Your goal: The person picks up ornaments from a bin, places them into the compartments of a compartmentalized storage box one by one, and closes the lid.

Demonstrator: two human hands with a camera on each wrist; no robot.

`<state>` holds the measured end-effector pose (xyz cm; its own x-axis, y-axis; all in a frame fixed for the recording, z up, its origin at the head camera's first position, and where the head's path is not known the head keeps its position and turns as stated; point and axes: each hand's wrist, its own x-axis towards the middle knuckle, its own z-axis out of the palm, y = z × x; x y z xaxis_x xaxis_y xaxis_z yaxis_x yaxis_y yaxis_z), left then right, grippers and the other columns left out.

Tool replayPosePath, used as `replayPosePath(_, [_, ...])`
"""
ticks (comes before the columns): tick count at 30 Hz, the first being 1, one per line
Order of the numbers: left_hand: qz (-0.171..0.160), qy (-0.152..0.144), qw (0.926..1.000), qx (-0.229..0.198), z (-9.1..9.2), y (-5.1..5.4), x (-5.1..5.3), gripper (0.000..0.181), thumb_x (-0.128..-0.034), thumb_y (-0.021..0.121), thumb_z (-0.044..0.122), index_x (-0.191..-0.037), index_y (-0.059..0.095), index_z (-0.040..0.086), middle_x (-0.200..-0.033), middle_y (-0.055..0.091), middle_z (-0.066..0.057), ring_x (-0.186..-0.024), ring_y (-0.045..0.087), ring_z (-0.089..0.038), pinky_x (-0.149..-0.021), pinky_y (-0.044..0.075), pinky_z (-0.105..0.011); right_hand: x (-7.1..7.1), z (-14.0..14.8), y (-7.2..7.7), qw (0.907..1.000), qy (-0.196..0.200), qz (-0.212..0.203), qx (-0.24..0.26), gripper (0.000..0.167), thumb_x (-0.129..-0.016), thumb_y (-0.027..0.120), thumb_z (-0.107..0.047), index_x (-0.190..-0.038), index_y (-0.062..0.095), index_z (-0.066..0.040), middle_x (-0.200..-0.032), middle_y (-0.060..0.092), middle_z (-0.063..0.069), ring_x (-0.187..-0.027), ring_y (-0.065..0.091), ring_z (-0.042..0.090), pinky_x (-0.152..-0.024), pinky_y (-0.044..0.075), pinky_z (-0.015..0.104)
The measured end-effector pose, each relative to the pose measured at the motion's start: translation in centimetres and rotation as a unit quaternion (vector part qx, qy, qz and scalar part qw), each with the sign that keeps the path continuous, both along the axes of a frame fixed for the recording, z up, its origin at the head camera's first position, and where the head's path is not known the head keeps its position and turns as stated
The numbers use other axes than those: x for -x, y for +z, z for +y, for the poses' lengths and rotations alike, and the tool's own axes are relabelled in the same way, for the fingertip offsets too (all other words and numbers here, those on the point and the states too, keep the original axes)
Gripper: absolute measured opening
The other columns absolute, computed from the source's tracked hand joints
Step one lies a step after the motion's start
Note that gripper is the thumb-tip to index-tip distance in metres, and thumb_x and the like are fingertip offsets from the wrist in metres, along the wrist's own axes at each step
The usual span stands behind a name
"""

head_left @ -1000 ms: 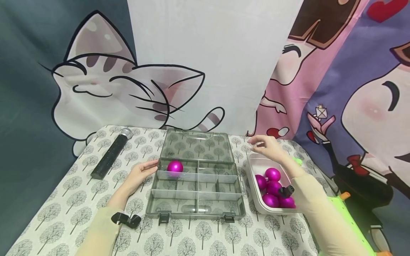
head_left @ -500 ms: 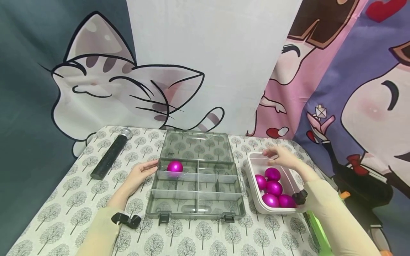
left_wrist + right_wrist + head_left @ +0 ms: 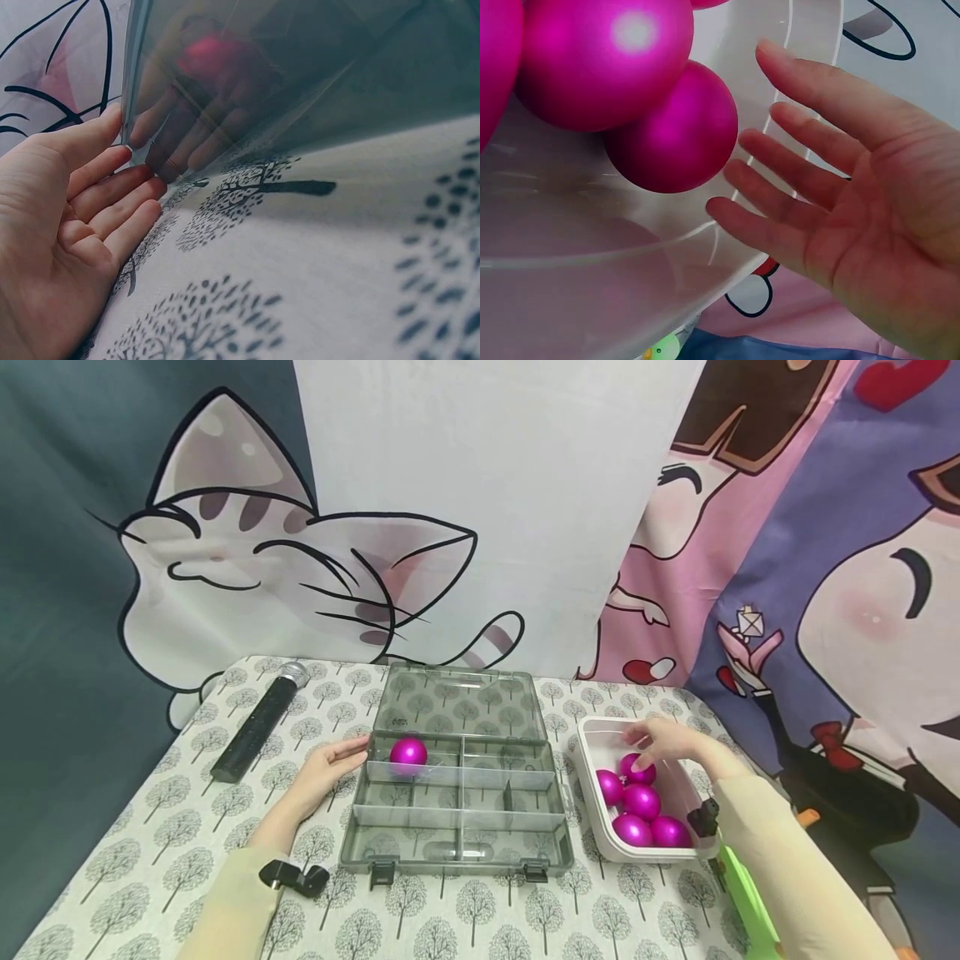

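You're indoors, at small staged corner; whether home or studio, can't tell. Tree-print tablecloth (image 3: 187, 827) spread in front of you. Cat hanging (image 3: 292, 552) rises behind it, cartoon hanging (image 3: 772, 560) in pink and purple closes your right side; soft folds show both are fabric. Everyday goods on tablecloth: microphone (image 3: 257, 727), divided box (image 3: 457, 865), white tub (image 3: 645, 854). Black camera (image 3: 277, 872) on your left sleeve (image 3: 228, 902), second camera (image 3: 703, 818) on right sleeve (image 3: 795, 868): look of recording spot.

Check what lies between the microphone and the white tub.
In the head view, the left hand and the open case, one ball inside, lie between the microphone and tub, with cloth showing around them.
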<state>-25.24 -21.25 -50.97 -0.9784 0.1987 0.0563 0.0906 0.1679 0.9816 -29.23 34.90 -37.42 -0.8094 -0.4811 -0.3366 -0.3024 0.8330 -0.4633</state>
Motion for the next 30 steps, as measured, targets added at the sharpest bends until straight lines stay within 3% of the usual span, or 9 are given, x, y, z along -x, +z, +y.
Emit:
replayPosePath(10, [-0.006, 0.004, 1.0000, -0.003, 0.1, -0.2, 0.0, 0.052, -0.0960, 0.062, 0.017, -0.138, 0.047, -0.009, -0.143, 0.047, -0.027, -0.102, 0.051, 0.019, -0.093, 0.041, -0.004, 0.3, -0.8, 0.1, 0.9961, -0.022, -0.067, -0.052, 0.057, -0.076, 0.079, -0.010, -0.121, 0.054, 0.015, -0.122, 0.058, 0.036, -0.111, 0.058, 0.045, -0.088, 0.056, 0.043])
replayPosePath(16, [-0.010, 0.004, 0.9999, -0.002, 0.2, -0.2, -0.1, 0.053, -0.0961, 0.062, 0.018, -0.138, 0.046, -0.009, -0.143, 0.047, -0.027, -0.102, 0.051, 0.019, -0.094, 0.040, -0.004, 0.5, -1.1, -0.5, 0.9873, -0.060, -0.143, -0.037, 0.060, -0.077, 0.076, -0.003, -0.127, 0.049, 0.016, -0.124, 0.058, 0.032, -0.097, 0.062, 0.023, -0.083, 0.056, 0.032])
replayPosePath(19, [-0.012, 0.004, 0.9999, 0.000, 0.2, -0.2, -0.2, 0.053, -0.0962, 0.062, 0.019, -0.139, 0.046, -0.008, -0.143, 0.047, -0.027, -0.102, 0.051, 0.019, -0.094, 0.040, -0.005, 0.3, -1.3, -0.5, 0.9826, -0.079, -0.164, -0.034, 0.059, -0.078, 0.074, -0.001, -0.128, 0.048, 0.017, -0.117, 0.061, 0.027, -0.084, 0.059, 0.014, -0.077, 0.055, 0.029])
replayPosePath(26, [-0.009, 0.002, 0.9999, -0.009, 0.2, -0.2, 0.0, 0.053, -0.0960, 0.062, 0.018, -0.138, 0.046, -0.009, -0.143, 0.047, -0.027, -0.102, 0.053, 0.017, -0.094, 0.041, -0.005, -0.1, -1.8, -0.5, 0.9859, -0.088, -0.126, -0.066, 0.041, -0.076, 0.075, -0.002, -0.113, 0.063, 0.010, -0.086, 0.059, 0.005, -0.071, 0.051, 0.011, -0.067, 0.049, 0.024])
replayPosePath(30, [-0.009, 0.002, 1.0000, -0.004, 0.1, -0.1, 0.0, 0.053, -0.0959, 0.062, 0.019, -0.139, 0.047, -0.008, -0.143, 0.048, -0.026, -0.102, 0.052, 0.018, -0.094, 0.041, -0.005, 0.1, -1.9, -0.8, 0.9892, -0.077, -0.102, -0.072, 0.030, -0.073, 0.075, -0.001, -0.101, 0.069, 0.007, -0.080, 0.061, 0.002, -0.069, 0.050, 0.010, -0.065, 0.046, 0.022])
